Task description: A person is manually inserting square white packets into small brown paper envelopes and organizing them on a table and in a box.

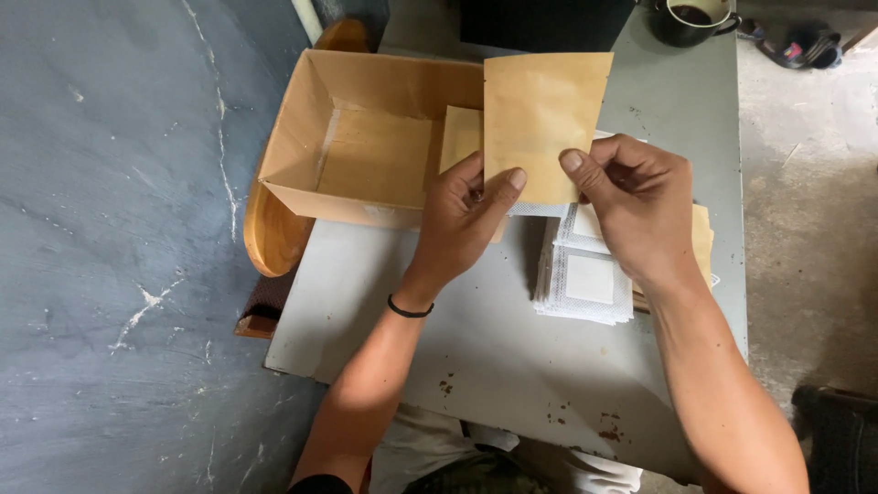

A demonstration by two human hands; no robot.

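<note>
Grey table (494, 348), frame centre: left hand (462, 220) and right hand (636, 206) fingers pinch pouch (541, 114) by lower edge; looks light, thin, easily creased.

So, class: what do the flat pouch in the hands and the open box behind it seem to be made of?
Pouch: apparently kraft paper, matte tan, flat with crisp edges, held by both hands. Box: brown cardboard, matte, with stiff upright walls and folded bottom flaps.

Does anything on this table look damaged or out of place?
Mostly no. The grey table has rust-like spots and chipped paint near its front edge. The stack of white filter bags sits slightly fanned, not squared. Both the left hand and right hand hold a brown paper pouch, which looks intact.
</note>
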